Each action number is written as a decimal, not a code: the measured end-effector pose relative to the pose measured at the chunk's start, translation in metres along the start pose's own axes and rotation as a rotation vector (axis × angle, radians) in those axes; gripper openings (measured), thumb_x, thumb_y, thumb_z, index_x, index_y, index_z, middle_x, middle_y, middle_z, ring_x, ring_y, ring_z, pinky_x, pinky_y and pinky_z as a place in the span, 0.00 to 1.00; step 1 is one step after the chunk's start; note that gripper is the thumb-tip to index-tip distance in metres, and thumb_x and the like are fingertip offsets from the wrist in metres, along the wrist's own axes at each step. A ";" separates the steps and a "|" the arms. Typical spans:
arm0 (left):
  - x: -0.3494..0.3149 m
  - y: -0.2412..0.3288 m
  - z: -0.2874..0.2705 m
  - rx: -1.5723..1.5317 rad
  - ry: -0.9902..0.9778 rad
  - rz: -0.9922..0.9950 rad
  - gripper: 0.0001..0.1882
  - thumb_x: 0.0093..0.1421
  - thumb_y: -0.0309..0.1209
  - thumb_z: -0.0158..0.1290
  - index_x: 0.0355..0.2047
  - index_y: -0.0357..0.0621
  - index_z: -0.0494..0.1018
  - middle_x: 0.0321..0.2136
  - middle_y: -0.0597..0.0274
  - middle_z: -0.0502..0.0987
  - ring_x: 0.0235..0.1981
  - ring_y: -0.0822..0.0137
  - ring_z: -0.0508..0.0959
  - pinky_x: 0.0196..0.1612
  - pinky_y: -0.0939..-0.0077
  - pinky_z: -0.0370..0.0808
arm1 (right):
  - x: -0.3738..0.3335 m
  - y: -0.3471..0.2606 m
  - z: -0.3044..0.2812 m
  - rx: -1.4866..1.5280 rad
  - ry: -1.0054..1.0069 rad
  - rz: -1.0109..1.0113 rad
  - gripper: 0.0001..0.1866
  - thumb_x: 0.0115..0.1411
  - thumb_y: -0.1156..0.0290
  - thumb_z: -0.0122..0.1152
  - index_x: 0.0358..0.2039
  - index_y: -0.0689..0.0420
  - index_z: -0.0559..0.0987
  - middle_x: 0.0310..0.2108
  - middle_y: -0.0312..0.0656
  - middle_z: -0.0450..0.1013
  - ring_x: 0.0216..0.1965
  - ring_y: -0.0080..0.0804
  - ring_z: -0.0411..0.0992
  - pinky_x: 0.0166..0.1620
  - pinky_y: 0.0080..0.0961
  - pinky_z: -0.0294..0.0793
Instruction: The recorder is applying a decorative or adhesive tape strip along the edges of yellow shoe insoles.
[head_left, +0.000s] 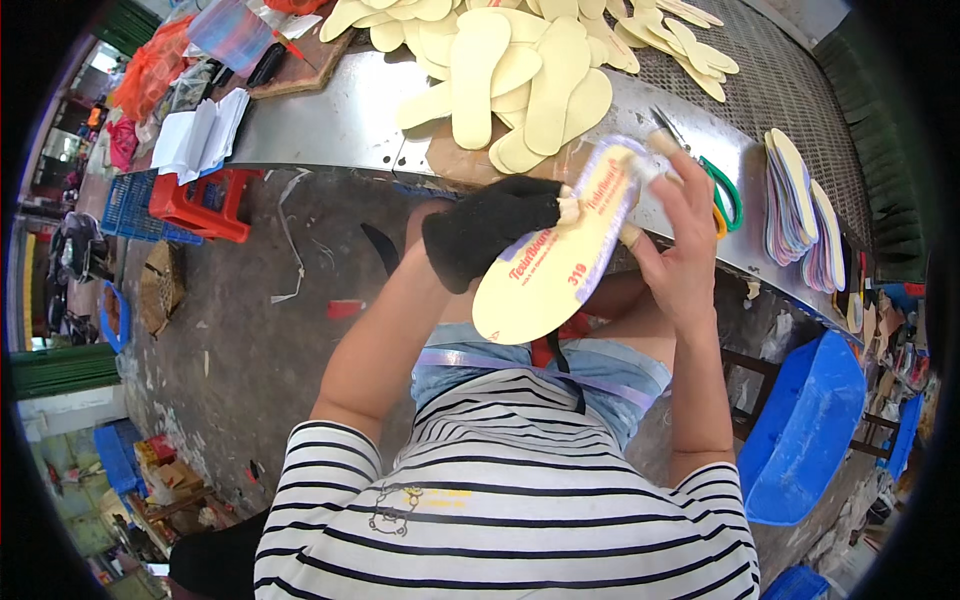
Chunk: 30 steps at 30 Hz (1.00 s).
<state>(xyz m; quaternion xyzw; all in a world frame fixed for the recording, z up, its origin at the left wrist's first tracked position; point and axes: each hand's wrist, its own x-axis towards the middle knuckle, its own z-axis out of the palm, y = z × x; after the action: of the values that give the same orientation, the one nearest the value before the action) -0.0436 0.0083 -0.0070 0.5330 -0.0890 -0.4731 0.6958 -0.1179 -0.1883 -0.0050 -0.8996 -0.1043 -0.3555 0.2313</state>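
A pale yellow insole (540,268) with red print and a fuzzy lavender edge is held tilted above my lap. My left hand (495,225), in a black fingerless glove, is closed on its left side, thumb on the upper face. At the toe end, my right hand (685,225) has its fingers curled at the right edge; the fingertips are covered and partly blurred. Just beyond that hand, green-handled scissors (722,195) lie on the metal worktable (330,125). A heap of yellow insoles (480,80) spreads over the table ahead.
Stacked insoles (790,195) stand at the right of the table. White papers (200,135) hang over its left edge, near a red stool (205,205) and a blue crate (135,205). A large blue bin (805,430) sits at my right.
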 end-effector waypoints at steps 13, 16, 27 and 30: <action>0.042 -0.007 0.014 0.062 0.232 0.344 0.12 0.60 0.31 0.50 0.39 0.36 0.72 0.26 0.61 0.76 0.25 0.73 0.76 0.27 0.82 0.72 | -0.027 0.008 0.010 0.921 -0.012 0.751 0.20 0.51 0.73 0.63 0.44 0.67 0.71 0.32 0.35 0.72 0.33 0.17 0.68 0.34 0.16 0.68; 0.054 -0.016 0.025 0.132 0.355 0.331 0.11 0.60 0.31 0.49 0.39 0.36 0.72 0.25 0.62 0.76 0.26 0.73 0.76 0.28 0.82 0.71 | -0.024 -0.001 0.000 0.104 -0.114 0.316 0.30 0.39 0.75 0.64 0.46 0.66 0.66 0.40 0.50 0.65 0.39 0.47 0.68 0.39 0.35 0.70; 0.055 -0.050 0.011 0.301 0.124 0.218 0.14 0.63 0.32 0.44 0.47 0.39 0.69 0.34 0.60 0.76 0.29 0.73 0.75 0.29 0.83 0.70 | -0.053 0.188 -0.204 -0.780 0.344 0.628 0.27 0.46 0.64 0.64 0.45 0.65 0.72 0.38 0.54 0.72 0.43 0.51 0.70 0.46 0.38 0.69; 0.058 -0.064 0.015 0.248 0.130 0.185 0.14 0.60 0.29 0.46 0.43 0.36 0.70 0.30 0.59 0.76 0.26 0.73 0.75 0.27 0.83 0.70 | -0.077 0.253 -0.209 -0.899 0.189 0.749 0.32 0.46 0.57 0.64 0.49 0.61 0.71 0.39 0.53 0.72 0.44 0.49 0.70 0.46 0.40 0.69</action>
<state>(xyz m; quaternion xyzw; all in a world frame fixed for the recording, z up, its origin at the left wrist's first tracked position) -0.0577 -0.0445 -0.0758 0.6339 -0.1504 -0.3569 0.6695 -0.2089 -0.5130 -0.0106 -0.8492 0.4025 -0.3374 -0.0547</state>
